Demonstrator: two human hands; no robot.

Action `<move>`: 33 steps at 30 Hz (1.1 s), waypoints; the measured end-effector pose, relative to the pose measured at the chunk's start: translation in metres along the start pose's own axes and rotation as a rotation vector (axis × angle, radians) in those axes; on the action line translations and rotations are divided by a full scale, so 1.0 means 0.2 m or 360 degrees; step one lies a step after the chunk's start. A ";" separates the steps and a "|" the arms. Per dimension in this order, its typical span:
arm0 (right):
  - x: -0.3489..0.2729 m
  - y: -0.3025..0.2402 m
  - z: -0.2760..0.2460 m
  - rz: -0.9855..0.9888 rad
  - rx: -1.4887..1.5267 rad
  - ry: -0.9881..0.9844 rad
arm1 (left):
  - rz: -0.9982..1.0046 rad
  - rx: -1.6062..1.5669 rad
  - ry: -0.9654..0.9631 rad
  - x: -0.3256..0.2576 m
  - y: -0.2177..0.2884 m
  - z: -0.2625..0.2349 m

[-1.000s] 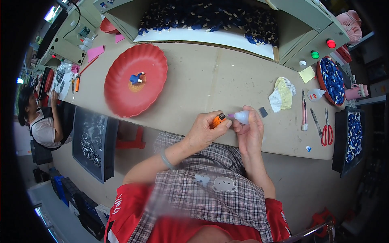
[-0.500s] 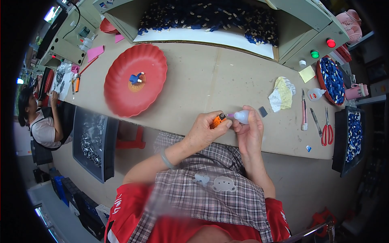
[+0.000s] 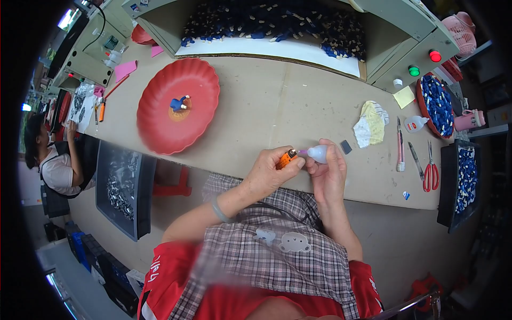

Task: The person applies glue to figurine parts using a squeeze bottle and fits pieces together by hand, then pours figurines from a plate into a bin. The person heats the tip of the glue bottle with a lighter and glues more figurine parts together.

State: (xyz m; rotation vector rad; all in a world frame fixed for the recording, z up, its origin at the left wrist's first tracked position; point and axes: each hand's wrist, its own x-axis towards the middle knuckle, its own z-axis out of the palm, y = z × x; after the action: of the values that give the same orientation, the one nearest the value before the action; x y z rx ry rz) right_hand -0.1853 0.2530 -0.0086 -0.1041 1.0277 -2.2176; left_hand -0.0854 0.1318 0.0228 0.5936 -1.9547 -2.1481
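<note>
My left hand [image 3: 273, 166] is closed round a small orange cylinder [image 3: 286, 159] with a dark end; its exact kind is unclear. In my right hand [image 3: 329, 169] is a translucent white squeeze bottle [image 3: 317, 154], tilted on its side. The bottle's thin purple nozzle [image 3: 302, 153] points left at the dark end of the cylinder; whether the two touch is too small to tell. Both hands are above the table's near edge. On the table to the left, a red scalloped dish [image 3: 181, 133] holds small blue-and-white pieces [image 3: 180, 104].
A yellow-and-white cloth [image 3: 369, 125], a grey block [image 3: 346, 146], a craft knife [image 3: 400, 146], a slim blade [image 3: 415, 160] and red scissors [image 3: 431, 173] lie to the right. Blue pieces fill a bowl [image 3: 437, 104] and a bin [image 3: 466, 178]. A grey tub [image 3: 143, 202] stands left; a person [image 3: 60, 165] sits beyond.
</note>
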 end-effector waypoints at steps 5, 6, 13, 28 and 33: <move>-0.01 -0.01 -0.01 -0.0011 0.0014 0.0000 | -0.0035 -0.0005 -0.0004 0.00 0.00 0.01; -0.01 -0.01 -0.01 -0.0009 0.0019 0.0007 | -0.0021 -0.0010 0.0003 0.00 0.01 0.01; -0.02 -0.24 -0.08 -0.0263 0.0162 0.0324 | 0.0062 -0.0002 -0.0039 0.07 0.05 0.01; -0.23 -0.49 -0.29 -0.0593 0.0220 0.0226 | 0.1356 0.1622 -0.0271 0.45 0.01 0.56; -0.18 -0.42 -0.23 -0.0573 0.0115 0.0300 | 0.1385 0.1375 -0.0066 0.55 0.11 0.34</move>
State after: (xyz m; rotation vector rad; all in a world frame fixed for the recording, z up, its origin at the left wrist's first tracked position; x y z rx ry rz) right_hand -0.2183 0.3430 0.0265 -0.0517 1.0968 -2.6294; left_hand -0.2160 0.1486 0.0285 -0.2237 -2.4558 -0.7848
